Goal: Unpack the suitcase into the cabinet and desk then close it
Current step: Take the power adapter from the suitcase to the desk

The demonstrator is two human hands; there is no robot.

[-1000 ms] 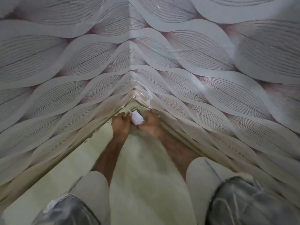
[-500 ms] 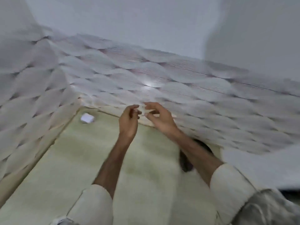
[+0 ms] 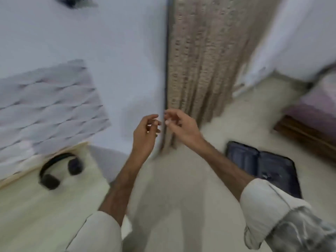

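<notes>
An open dark blue suitcase (image 3: 261, 164) lies flat on the floor at the right, below my right forearm. Black headphones (image 3: 58, 170) lie on the pale desk top (image 3: 36, 215) at the lower left. My left hand (image 3: 145, 135) and my right hand (image 3: 181, 126) hang in the air at the middle of the view, fingertips close together, fingers loosely curled and holding nothing. The view is blurred by motion.
A beige patterned curtain (image 3: 203, 60) hangs at the centre right beside a white wall (image 3: 109, 51). A bed with purple bedding (image 3: 316, 106) on a wooden frame stands at the far right. Patterned wallpaper (image 3: 45, 106) backs the desk. Pale floor (image 3: 172, 179) lies below my hands.
My view has swung right, away from the desk corner, bringing the curtain, suitcase and bed into sight. My hands left a small white object at the corner and now hold nothing.
</notes>
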